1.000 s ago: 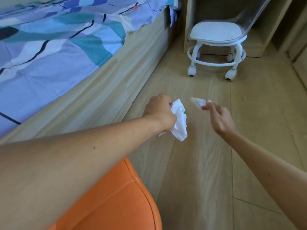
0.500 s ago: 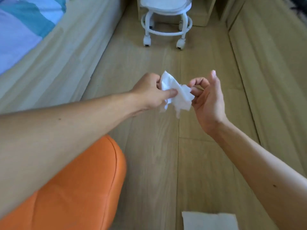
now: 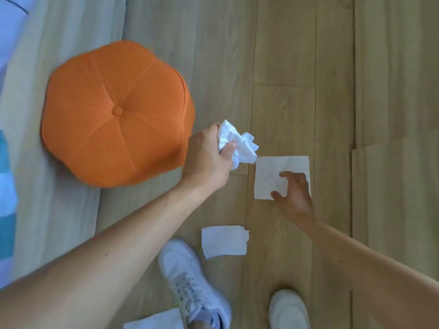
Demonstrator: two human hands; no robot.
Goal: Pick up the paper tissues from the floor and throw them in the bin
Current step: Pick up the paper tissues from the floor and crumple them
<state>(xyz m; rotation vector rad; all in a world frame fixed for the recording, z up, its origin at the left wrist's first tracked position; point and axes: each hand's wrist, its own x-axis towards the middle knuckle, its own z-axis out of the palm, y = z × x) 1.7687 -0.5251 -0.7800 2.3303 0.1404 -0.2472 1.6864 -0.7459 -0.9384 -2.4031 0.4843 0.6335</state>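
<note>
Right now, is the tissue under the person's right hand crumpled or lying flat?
Flat. The square tissue lies spread on the floor, edges straight, beneath the open right hand.

A home bedroom is shown. Along the left edge a bed frame [image 3: 71, 32] of pale wood is seen, and over its side bedding [image 3: 7, 176] in blue, teal and lilac is draped. The floor [image 3: 392, 79] is laid with light wood-look planks, as is usual in a dwelling. Just beside the bed frame a round orange pouffe [image 3: 116, 112] with a central button is set on the floor. At the bottom edge white trainers [image 3: 192, 279] are worn. Paper tissues [image 3: 223, 241] are scattered flat on the planks near the shoes.
</note>
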